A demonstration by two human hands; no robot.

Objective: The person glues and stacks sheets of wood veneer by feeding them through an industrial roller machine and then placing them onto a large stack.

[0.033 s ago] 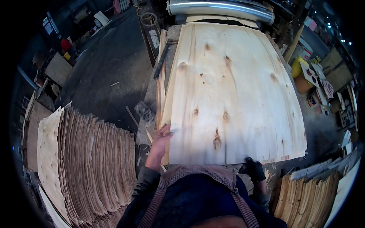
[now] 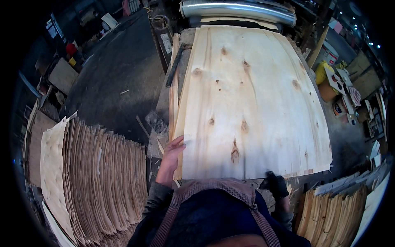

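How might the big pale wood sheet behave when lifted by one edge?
The wood sheet is probably floppy and fairly light for its size, since its edge looks thin. It may also split or crack near the dark knots, where the grain is disturbed.

The bare left hand [image 2: 170, 154] is resting its fingers [image 2: 177, 140] at the left edge of a pale, knotty veneer sheet [image 2: 263, 103], while the dark-gloved right hand [image 2: 275, 185] is reaching to the sheet's near edge. A shiny metal roller [image 2: 238, 11] is lying crosswise beyond the far edge. Brown veneer sheets [image 2: 107, 177] are standing packed together at left; yellowish wood sheets [image 2: 329, 214] are standing at lower right.
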